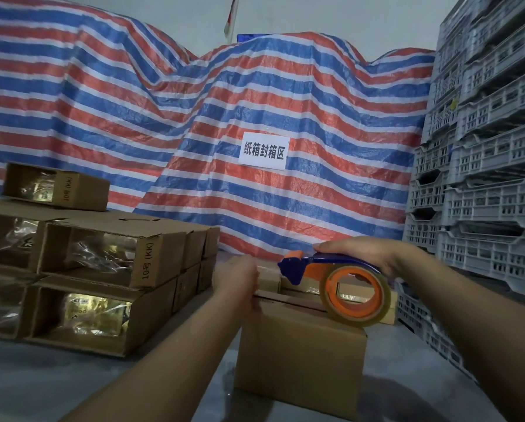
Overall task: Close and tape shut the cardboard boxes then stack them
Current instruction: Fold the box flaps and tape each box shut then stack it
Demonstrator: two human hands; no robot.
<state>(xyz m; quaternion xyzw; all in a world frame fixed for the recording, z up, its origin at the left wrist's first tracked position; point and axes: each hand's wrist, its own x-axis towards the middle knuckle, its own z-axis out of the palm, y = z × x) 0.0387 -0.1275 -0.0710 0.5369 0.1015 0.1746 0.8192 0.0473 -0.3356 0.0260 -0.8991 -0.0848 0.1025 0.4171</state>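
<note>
Taping in progress: cardboard box [300, 360] sitting on the counter [72, 388], right of the stacked boxes [102, 284].
Right hand [373, 254] is gripping the tape dispenser [331, 271] above the box; left hand [236, 277] fingers are pressing its top edge, curl unclear. Box appears light and stiff; best held by its side walls.

left hand [236, 277] bare | right hand [366, 254] bare | both forearms uncovered, no sleeves, gloves or jewellery in view

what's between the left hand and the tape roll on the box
In the head view, the tape dispenser's blue nose lies between the left hand and the tape roll, over the cardboard box.
</note>
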